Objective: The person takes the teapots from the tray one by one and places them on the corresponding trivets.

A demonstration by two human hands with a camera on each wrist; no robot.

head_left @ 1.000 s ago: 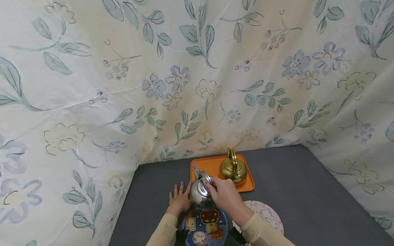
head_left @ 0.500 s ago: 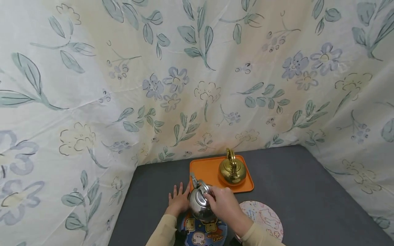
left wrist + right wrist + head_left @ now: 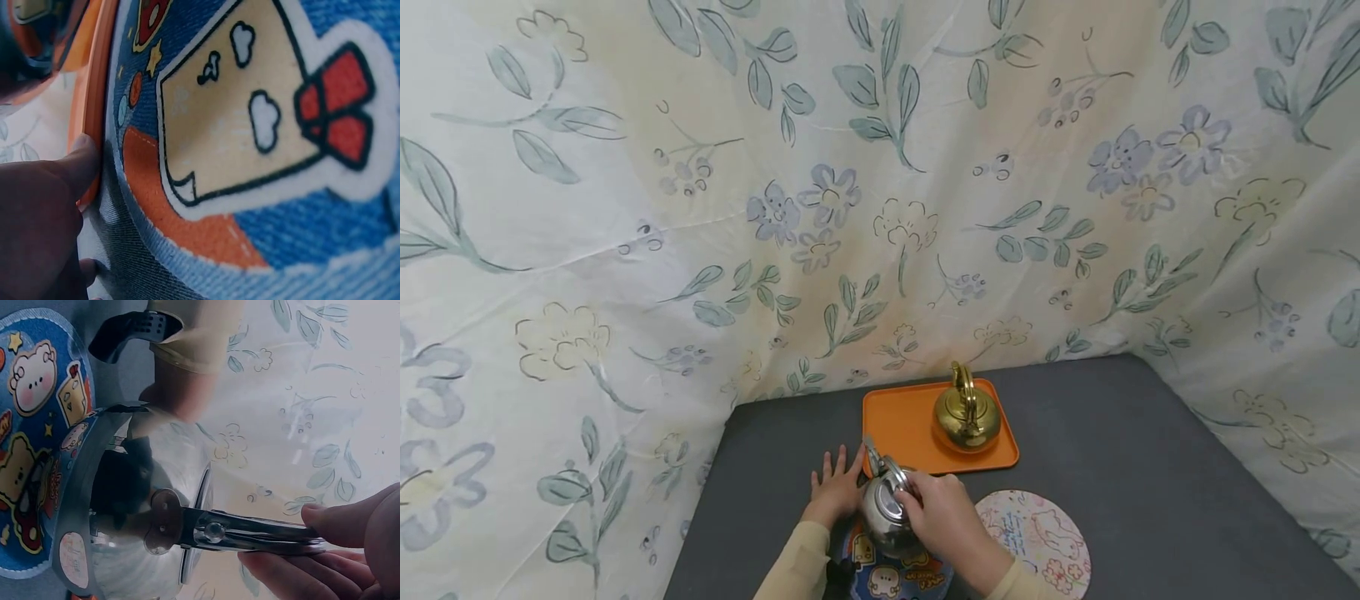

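My right hand [image 3: 946, 510] grips the handle [image 3: 262, 534] of a shiny silver kettle [image 3: 886, 518]. The kettle is over the far part of a round blue cartoon mat [image 3: 887, 579], its spout pointing away toward the tray corner. Whether its base touches the mat, I cannot tell. My left hand [image 3: 837, 492] lies on the grey table with fingers spread, left of the kettle. In the left wrist view, the thumb [image 3: 80, 153] rests against the edge of an orange tray [image 3: 94, 94]. A gold kettle [image 3: 967, 417] stands on the right side of that tray [image 3: 898, 417].
To the right of the blue mat lies a round pink-and-white mat [image 3: 1037, 533], partly hidden by the right arm. Bare grey table [image 3: 1120, 450] extends farther right. A floral cloth [image 3: 865, 208] hangs behind and along the sides.
The right hand has drawn the silver kettle back from the tray's near edge, toward the person, covering more of the blue mat. The left hand and gold kettle have stayed put.
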